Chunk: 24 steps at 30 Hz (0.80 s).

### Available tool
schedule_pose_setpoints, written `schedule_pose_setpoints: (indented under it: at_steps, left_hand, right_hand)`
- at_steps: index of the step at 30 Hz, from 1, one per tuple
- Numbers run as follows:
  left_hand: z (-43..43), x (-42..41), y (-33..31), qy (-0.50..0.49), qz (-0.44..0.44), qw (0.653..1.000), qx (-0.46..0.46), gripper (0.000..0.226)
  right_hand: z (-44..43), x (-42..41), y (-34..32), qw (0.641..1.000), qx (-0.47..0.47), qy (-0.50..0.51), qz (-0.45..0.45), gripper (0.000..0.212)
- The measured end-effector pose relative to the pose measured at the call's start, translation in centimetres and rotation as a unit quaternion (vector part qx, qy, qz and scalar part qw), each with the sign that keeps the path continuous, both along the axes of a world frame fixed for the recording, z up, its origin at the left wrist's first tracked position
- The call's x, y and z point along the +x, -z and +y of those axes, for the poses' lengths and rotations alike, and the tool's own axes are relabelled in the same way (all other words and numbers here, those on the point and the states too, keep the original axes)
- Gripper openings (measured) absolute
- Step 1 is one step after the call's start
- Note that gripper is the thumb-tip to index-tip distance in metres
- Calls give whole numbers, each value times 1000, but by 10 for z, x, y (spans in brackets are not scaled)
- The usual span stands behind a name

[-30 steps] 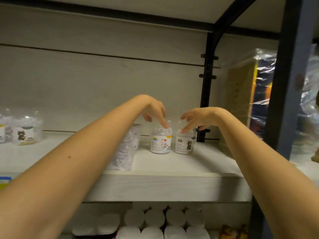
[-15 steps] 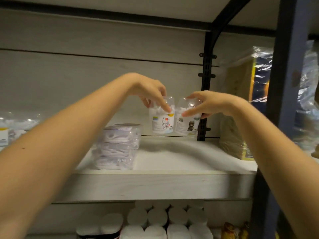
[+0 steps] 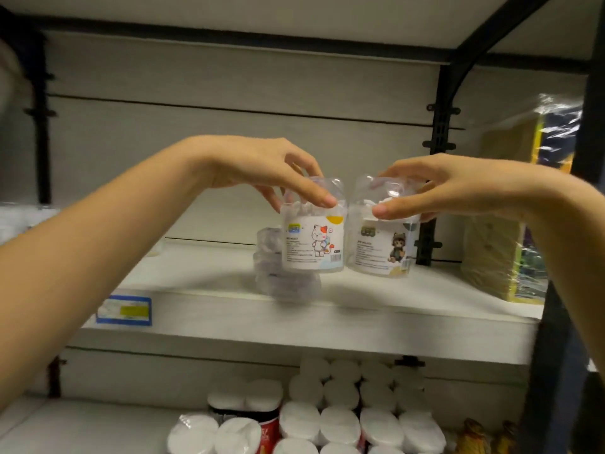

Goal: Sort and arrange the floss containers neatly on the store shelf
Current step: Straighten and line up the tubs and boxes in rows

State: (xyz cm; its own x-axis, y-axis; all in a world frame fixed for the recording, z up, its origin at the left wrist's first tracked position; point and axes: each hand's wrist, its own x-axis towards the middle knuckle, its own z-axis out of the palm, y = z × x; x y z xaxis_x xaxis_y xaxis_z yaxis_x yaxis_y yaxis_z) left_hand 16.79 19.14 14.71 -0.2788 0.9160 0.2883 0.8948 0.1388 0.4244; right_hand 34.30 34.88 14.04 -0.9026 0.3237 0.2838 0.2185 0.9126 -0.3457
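lifted off the shelf (image 3: 327, 319) since a second ago, the white-cat jar (image 3: 312, 244) and dark-cat jar (image 3: 381, 250) hang side by side at frame centre, left hand (image 3: 262, 168) and right hand (image 3: 451, 188) each pinching a lid. best lowered level, labels forward. clear stack (image 3: 271, 280) sits just behind, lower left; wrapped package (image 3: 497, 257) crowds the right edge.

The left hand (image 3: 262, 172) and right hand (image 3: 458, 188) are bare; forearms bare, slender; fingernails short and plain.
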Motion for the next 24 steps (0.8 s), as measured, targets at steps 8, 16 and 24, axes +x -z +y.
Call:
schedule_pose_setpoints:
  at_steps: [8, 16, 24]
  left_hand:
    - [-101, -42, -6, -81, 10, 995, 55, 59]
    - [-199, -137, 3, -145, 14, 989, 41, 60]
    - [-231, -242, 40, -155, 17, 988, -24, 64]
  right_hand:
    - [-79, -66, -7, 996, -5, -70, 55, 90]
    - [-170, -175, 8, 993, -1, -103, 64, 87]
    - [-214, -283, 59, 997, -9, -53, 54, 67]
